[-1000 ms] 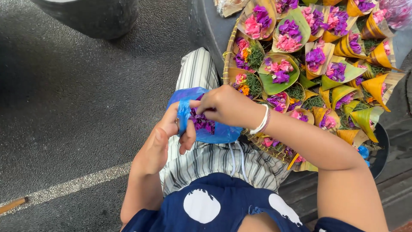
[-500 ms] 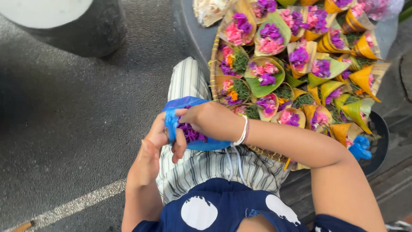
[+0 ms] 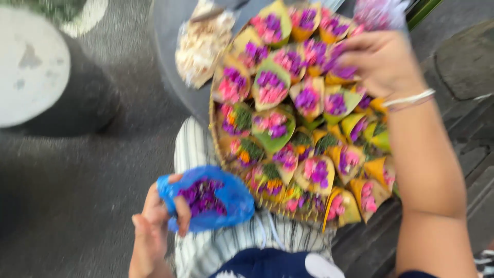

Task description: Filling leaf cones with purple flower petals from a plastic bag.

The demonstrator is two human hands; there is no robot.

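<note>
The left hand [image 3: 154, 226] grips a blue plastic bag [image 3: 216, 201] of purple petals [image 3: 201, 195], fingers [image 3: 181, 216] curled shut over its rolled rim. The bag is likely light, limp and slippery; hold it at the bunched rim. The right hand [image 3: 381, 62] hovers above the far leaf cones [image 3: 272, 126] on the woven tray [image 3: 218, 149]. Blur hides whether its fingers pinch petals. Petals appear fragile: pinch lightly.

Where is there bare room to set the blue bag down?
Bare pavement lies left of the left hand and blue bag, below the round grey block. The woven tray is packed with leaf cones.
</note>
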